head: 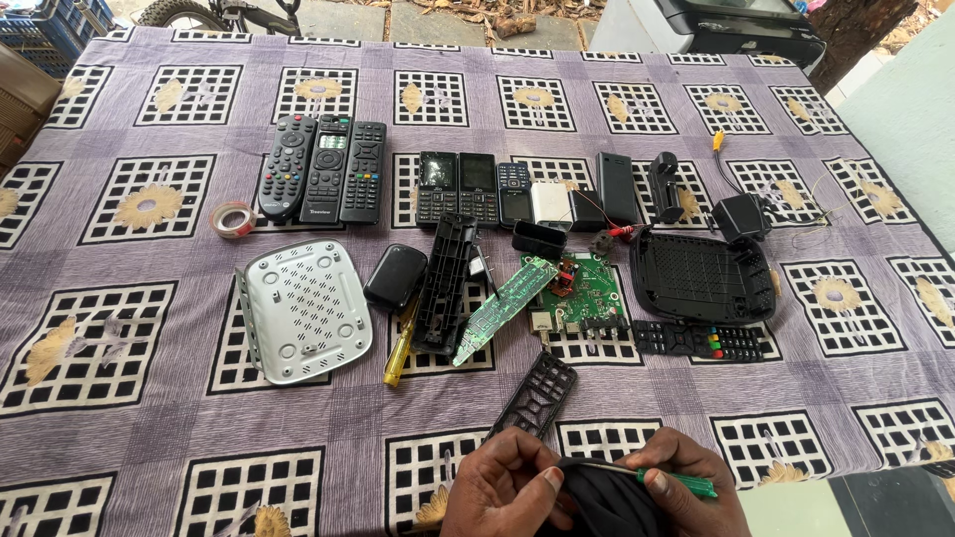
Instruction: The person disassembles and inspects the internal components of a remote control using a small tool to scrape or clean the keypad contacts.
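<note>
Both hands at six o'clock: left hand [507, 487] gripping light, rigid black casing [607, 507]; right hand [686, 482] clenched around green-handled screwdriver [676, 480]; best held by edges.

Bare cloth [149, 438] lower left (seemingly), keypad frame [534, 395] ahead, parts beyond

Your hands meet at six o'clock, left hand [507, 487] touching right hand [686, 482]. The keypad frame [534, 395] lies just beyond them. The circuit board [577, 290] sits at centre, the remotes [323, 169] at eleven, the open casing [702, 276] at two.
</note>
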